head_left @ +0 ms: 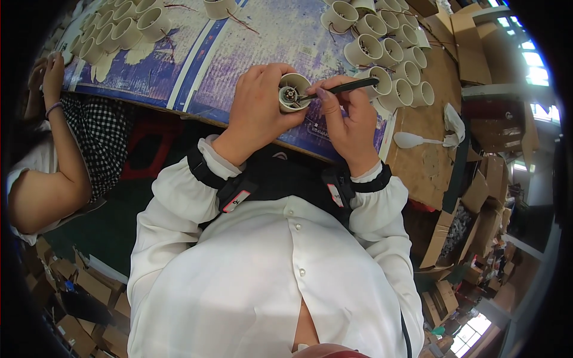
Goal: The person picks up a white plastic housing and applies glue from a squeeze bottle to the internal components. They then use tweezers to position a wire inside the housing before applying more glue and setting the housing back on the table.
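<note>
My left hand (255,107) is wrapped round a cream-white cup (296,80), holding it near the table's front edge. Inside the cup sits a small round metal-centred part (290,94) with some thin wires about it. From the right, my right hand (349,119) grips black tweezers (357,85) between thumb and fingers. Their narrow tip reaches over the rim into the cup, beside the round part. Whether the tip touches the part or a wire, I cannot make out.
Similar cups (364,50) with wires crowd the table's right side; another group (125,33) stands at the far left. A single cup (218,7) is at the back. A white spoon (409,140) lies on cardboard at right. Another person's arm (65,143) is at left.
</note>
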A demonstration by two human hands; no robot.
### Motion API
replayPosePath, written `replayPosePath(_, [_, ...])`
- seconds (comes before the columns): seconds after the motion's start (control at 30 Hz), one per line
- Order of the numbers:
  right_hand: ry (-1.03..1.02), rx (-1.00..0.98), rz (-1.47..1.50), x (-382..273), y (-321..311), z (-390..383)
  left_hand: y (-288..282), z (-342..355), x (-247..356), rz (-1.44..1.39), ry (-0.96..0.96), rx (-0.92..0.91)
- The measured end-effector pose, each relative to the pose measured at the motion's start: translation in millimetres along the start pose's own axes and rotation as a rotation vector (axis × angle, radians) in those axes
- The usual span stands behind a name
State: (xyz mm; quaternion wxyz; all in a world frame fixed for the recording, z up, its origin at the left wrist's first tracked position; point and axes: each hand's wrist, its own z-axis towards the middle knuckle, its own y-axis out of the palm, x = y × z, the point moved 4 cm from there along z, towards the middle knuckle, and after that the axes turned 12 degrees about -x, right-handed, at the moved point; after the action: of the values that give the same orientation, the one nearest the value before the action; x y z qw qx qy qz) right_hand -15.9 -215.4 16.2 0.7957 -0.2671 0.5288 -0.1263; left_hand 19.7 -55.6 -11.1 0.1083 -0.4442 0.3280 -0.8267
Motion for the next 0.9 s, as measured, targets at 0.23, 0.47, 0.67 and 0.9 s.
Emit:
replayPosePath(0.23, [0.024, -0.010, 0.062, 4, -1, 3, 0, 0, 1, -0.002, -0.005, -0.003])
replayPosePath(0.47, [0.011, -0.015, 0.028, 0, -1, 5, -1, 1, 0, -0.008, -0.028, -0.011])
replayPosePath(0.67, [-0.020, -0.024, -0.082, -5, -2, 6, 0, 0, 0, 0.000, -0.022, -0.002])
replayPosePath(0.9, [-0.101, -0.026, -0.141, -8, -1, 2, -1, -1, 1, 0.010, -0.019, 0.005])
